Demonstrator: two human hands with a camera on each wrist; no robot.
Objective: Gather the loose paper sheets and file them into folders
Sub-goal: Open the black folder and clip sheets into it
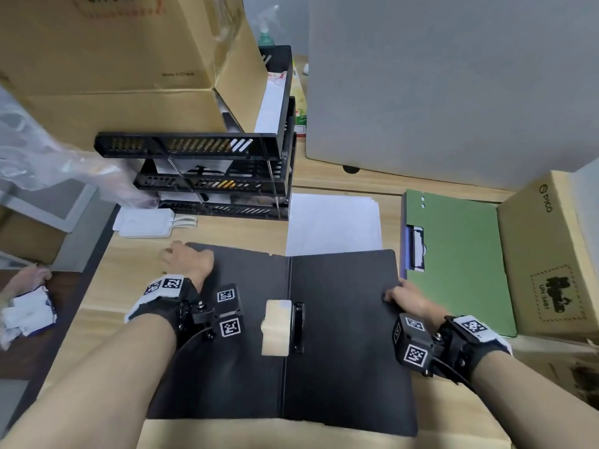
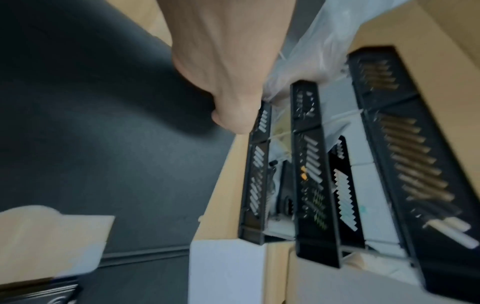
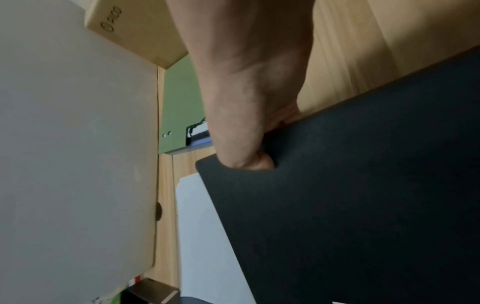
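Observation:
A black folder (image 1: 340,367) lies open and flat on the wooden desk in front of me, with a black clip (image 1: 298,327) beside its spine. My left hand (image 1: 186,257) grips the folder's far left corner (image 2: 103,144). My right hand (image 1: 405,296) pinches the right edge, thumb on top of the cover (image 3: 363,185) and fingers beneath. A stack of white paper sheets (image 1: 334,225) lies just beyond the folder, partly under its far edge (image 3: 197,236). A shut green folder (image 1: 460,254) lies to the right, close to my right hand.
A black tiered paper tray (image 1: 227,176) stands behind the left half of the folder. Large cardboard boxes (image 1: 113,59) rise at the back left, a grey box (image 1: 453,85) at the back right. A PICO carton (image 1: 547,254) borders the green folder. A white charger (image 1: 146,222) lies by the tray.

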